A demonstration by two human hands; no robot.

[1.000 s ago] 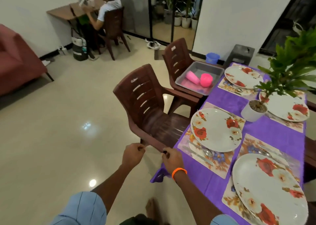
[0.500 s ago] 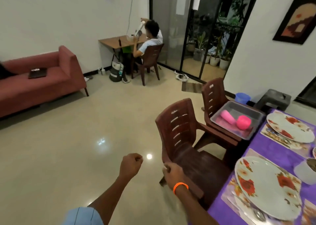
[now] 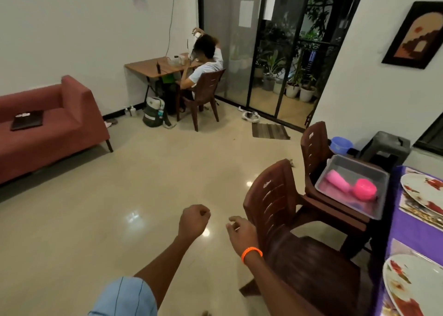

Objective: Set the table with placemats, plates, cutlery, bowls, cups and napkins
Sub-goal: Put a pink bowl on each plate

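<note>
Risk first: both hands are off the table and turned toward the room, so a careless swing back could knock the near chair (image 3: 287,219). Left hand (image 3: 194,220) is a closed fist holding nothing; right hand (image 3: 242,231) hangs loosely curled and holds nothing. Tray (image 3: 374,171) with the pink cups (image 3: 365,189) sits on the far chair seat, well apart to their right; plates (image 3: 417,289) line the table's near edge.
</note>
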